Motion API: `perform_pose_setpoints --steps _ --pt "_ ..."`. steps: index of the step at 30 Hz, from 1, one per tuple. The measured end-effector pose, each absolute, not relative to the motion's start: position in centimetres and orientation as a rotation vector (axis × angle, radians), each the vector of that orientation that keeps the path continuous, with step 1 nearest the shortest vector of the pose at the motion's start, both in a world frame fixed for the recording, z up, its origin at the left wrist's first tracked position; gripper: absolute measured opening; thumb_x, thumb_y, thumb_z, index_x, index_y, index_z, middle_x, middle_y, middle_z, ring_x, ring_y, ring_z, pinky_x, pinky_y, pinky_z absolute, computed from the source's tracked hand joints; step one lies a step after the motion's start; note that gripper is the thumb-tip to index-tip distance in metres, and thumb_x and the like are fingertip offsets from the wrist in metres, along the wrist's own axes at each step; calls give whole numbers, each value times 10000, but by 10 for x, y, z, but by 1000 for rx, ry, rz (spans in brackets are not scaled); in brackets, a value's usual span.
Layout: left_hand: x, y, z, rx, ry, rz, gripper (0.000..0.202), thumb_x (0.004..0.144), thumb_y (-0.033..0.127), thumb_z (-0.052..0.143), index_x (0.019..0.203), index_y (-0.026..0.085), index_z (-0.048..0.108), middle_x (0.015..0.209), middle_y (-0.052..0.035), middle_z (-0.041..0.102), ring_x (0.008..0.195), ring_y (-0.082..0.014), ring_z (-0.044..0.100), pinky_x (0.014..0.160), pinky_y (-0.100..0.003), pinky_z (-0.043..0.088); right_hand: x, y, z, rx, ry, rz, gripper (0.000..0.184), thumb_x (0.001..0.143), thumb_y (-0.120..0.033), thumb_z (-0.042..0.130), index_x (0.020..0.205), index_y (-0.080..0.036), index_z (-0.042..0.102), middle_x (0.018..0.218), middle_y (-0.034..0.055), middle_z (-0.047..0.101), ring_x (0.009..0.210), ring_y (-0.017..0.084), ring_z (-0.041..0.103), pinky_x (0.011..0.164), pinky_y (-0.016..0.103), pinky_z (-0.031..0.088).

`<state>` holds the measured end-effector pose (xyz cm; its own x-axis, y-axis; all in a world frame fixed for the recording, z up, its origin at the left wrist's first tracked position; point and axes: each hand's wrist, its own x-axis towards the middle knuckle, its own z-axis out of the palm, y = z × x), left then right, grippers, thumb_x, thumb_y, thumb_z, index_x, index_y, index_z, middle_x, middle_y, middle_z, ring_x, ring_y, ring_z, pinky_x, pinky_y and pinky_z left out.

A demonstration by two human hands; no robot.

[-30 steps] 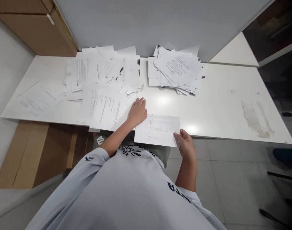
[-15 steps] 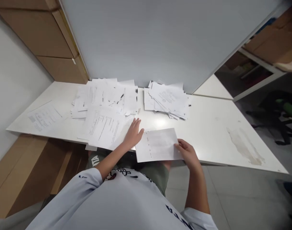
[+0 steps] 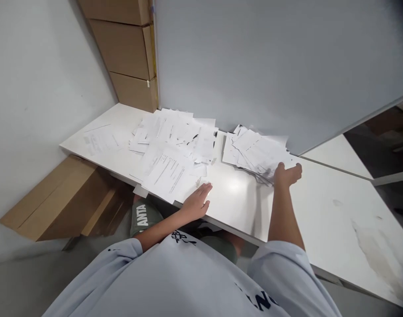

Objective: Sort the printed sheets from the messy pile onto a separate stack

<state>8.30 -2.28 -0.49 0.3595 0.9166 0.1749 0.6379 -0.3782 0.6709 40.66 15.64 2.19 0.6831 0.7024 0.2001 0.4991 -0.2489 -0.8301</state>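
My left hand lies flat and open on the white table, its fingertips close to the lower corner of a printed sheet. That sheet rests on a loose, overlapping spread of papers. My right hand is stretched out to the right edge of a second, thicker paper pile, touching it. No separate sheet shows in that hand. A single printed sheet lies apart at the table's far left.
A grey board stands along the table's back edge, with stacked cardboard boxes behind its left side. Flattened cardboard leans below the left edge. A pale stain marks the table's right part.
The view has swung, tilting the table. My right hand has moved forward to the right pile, and the sheet it held no longer shows separately. My left hand has moved off the papers toward the table's bare part.
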Motion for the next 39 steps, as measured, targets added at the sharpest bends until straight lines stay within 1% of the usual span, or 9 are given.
perform_pose_setpoints --steps 3,5,10,19,24,29,33,36,39 --pt "81 -23 -4 2077 1338 721 560 953 228 419 1501 194 307 1600 -100 327 1494 -208 289 1187 -412 384 377 100 -15 -1941 -1214 76 785 887 -487 448 1489 -7 294 1592 292 127 1480 429 86 1162 634 75" --pt "80 -23 -6 2102 1320 715 535 954 224 414 1480 162 341 1601 -124 316 1495 -220 288 1188 -415 383 359 57 -35 -2024 -1367 102 842 891 -541 416 1509 5 248 1604 296 72 1488 440 45 1143 678 81" --pt "81 -23 -16 2188 1290 712 527 952 172 385 1476 161 335 1586 -136 343 1474 -223 336 1177 -420 402 333 -32 -55 -2091 -1778 221 758 956 -573 236 1533 -85 291 1573 249 275 1470 395 225 1133 665 189" --pt "86 -25 -19 2181 1315 732 521 962 181 383 1480 182 320 1510 -124 465 1396 -228 460 1146 -406 439 260 -95 -44 -1850 -2032 209 709 990 -524 290 1582 -159 154 1597 206 255 1484 361 225 1148 636 226" --pt "86 -28 -15 2135 1301 693 494 966 156 354 1459 178 341 1505 -113 473 1382 -215 476 1094 -384 480 231 -91 -37 -1708 -2106 363 707 986 -503 333 1584 -185 133 1611 178 237 1495 334 204 1170 611 207" --pt "78 -33 -14 2063 1271 713 513 954 152 375 1461 219 341 1496 -83 485 1353 -214 503 1077 -383 487 231 -71 -32 -1657 -1858 632 733 977 -506 367 1583 -206 88 1589 173 284 1467 305 287 1148 580 293" --pt "72 -35 -16 2089 1217 763 507 957 194 421 1459 219 355 1439 -101 517 1300 -221 535 1055 -388 497 236 -53 -30 -1470 -1901 643 592 984 -444 363 1532 -244 269 1599 136 257 1477 276 261 1155 548 302" --pt "67 -37 -15 2094 1384 795 454 946 227 477 1398 189 445 1285 -123 585 1221 -260 553 1035 -432 493 241 -40 -28 -1389 -1968 522 467 952 -410 437 1379 -227 482 1455 153 438 1403 300 366 1123 554 344" --pt "60 -40 -13 2084 1520 762 423 931 201 496 1353 163 491 1199 -123 613 1154 -282 549 1015 -446 486 246 -29 -23 -1284 -2100 498 391 916 -374 492 1267 -216 556 1305 150 552 1280 313 479 1061 529 407"
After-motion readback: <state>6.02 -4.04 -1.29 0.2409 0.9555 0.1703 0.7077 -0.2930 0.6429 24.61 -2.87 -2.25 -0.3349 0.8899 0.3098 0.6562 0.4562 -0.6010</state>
